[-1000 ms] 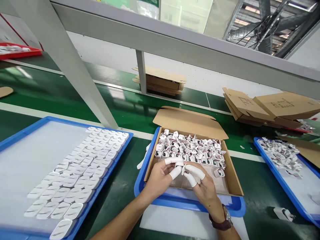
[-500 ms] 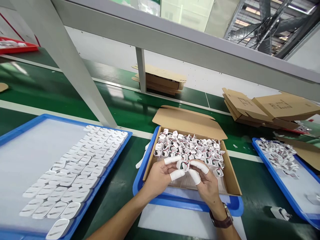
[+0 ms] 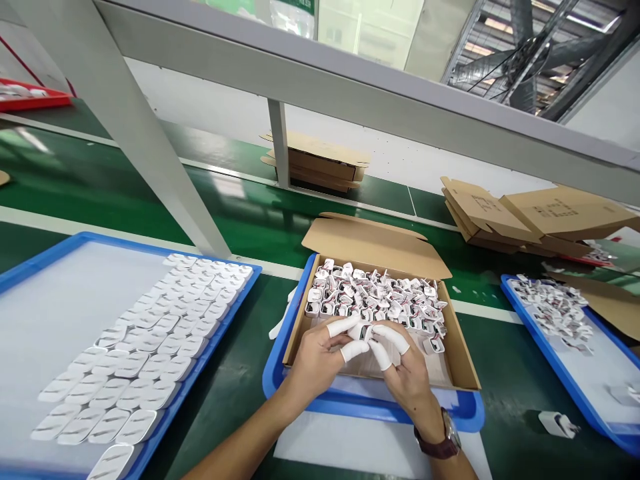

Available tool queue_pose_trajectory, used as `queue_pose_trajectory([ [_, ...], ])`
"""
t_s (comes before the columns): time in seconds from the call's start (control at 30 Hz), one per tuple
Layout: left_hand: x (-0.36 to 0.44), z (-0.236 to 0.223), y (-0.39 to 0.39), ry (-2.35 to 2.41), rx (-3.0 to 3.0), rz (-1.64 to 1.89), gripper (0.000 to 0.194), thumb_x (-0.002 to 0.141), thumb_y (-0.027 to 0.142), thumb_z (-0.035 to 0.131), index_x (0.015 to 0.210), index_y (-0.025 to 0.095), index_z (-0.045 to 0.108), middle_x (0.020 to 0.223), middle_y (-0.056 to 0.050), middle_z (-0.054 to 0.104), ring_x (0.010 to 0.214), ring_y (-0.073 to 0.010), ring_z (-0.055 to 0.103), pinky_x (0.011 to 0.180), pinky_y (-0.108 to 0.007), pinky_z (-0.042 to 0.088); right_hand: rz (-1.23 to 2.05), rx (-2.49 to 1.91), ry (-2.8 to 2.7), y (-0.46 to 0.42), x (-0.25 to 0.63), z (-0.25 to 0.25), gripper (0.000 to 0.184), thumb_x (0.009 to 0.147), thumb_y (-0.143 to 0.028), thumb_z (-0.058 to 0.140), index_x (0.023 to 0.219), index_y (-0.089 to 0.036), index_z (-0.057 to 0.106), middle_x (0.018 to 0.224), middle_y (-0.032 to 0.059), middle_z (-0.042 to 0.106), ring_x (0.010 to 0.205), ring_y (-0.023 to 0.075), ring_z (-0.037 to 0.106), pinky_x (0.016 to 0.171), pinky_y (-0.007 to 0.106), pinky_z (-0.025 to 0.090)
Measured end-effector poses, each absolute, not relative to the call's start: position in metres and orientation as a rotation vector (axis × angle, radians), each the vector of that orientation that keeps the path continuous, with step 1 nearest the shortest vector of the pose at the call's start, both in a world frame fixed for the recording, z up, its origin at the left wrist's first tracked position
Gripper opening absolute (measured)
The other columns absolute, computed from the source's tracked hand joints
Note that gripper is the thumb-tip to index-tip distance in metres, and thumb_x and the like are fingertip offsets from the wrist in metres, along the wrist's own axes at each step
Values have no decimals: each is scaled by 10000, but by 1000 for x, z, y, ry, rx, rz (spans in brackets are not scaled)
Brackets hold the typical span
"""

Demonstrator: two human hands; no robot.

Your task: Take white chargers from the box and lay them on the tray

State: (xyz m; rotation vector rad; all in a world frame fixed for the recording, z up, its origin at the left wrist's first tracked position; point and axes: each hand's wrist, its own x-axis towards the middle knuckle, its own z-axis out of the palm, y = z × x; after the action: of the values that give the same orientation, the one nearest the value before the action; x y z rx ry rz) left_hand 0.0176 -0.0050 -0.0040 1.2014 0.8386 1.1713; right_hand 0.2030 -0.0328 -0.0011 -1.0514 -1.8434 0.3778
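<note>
A small white plastic housing (image 3: 357, 331) is pinched between my two hands above the front part of an open cardboard box (image 3: 463, 353). My left hand (image 3: 320, 353) grips it from the left with thumb and forefinger. On the other side, my right hand (image 3: 407, 363) closes its white-covered fingertips on the right end of the same housing. White finger covers wrap the tips on both hands, and the fingers partly hide the piece. Behind it, many similar open housings (image 3: 373, 293) with red and black wires fill the back of the box.
The box stands in a blue tray (image 3: 273, 373). At left, a second blue tray (image 3: 50, 267) carries rows of closed white housings (image 3: 145, 360). Loose white parts (image 3: 555, 310) lie in a right-hand tray, one white piece (image 3: 557, 424) beside it. A grey frame bar (image 3: 350, 87) crosses overhead.
My right fingers have moved in closer to my left ones, and the housing's open side with its wires shows less. The camera view has shifted slightly.
</note>
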Motion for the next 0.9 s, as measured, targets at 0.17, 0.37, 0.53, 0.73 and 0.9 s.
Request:
queue_pose_trajectory([
  [0.17, 14, 1, -4, 828, 1343, 1160, 332, 873, 291, 742, 1194, 209, 763, 1154, -83, 741, 993, -242, 727, 930, -376, 619, 320, -1015, -1916, -33, 200, 0, 565, 946, -40, 563, 1433, -319, 505, 1250, 114, 639, 1138, 261, 639, 952, 448, 562],
  [0.37, 14, 9, -6, 874, 1288, 1135, 316, 845, 328, 758, 1126, 188, 791, 1257, -118, 741, 1142, -319, 708, 1025, -452, 577, 613, -991, -1811, -32, 202, 6, 339, 945, -150, 646, 1237, -324, 659, 1189, 81, 650, 1112, 242, 649, 967, 430, 562],
  [0.53, 14, 1, -7, 758, 1332, 1199, 257, 891, 237, 708, 1135, 238, 787, 1291, -74, 731, 1162, -274, 708, 1003, -391, 602, 984, -1049, -1490, -32, 205, 0, 299, 963, -295, 651, 1262, -302, 644, 1308, 77, 643, 1227, 234, 638, 1079, 423, 533],
  [0.73, 13, 5, -9, 698, 1449, 1181, 315, 909, 141, 675, 1172, 284, 773, 1325, -42, 715, 1229, -246, 674, 1086, -386, 545, 1135, -1116, -1493, -32, 208, -3, 356, 958, -343, 661, 1312, -308, 659, 1323, 68, 695, 1261, 251, 642, 1118, 461, 499],
  [0.9, 11, 7, -9, 687, 1530, 1160, 329, 923, 136, 664, 1190, 299, 764, 1338, -42, 707, 1239, -249, 668, 1102, -405, 531, 1051, -1041, -1560, -32, 207, 4, 350, 967, -296, 647, 1316, -313, 668, 1320, 72, 693, 1219, 248, 659, 1077, 442, 529],
])
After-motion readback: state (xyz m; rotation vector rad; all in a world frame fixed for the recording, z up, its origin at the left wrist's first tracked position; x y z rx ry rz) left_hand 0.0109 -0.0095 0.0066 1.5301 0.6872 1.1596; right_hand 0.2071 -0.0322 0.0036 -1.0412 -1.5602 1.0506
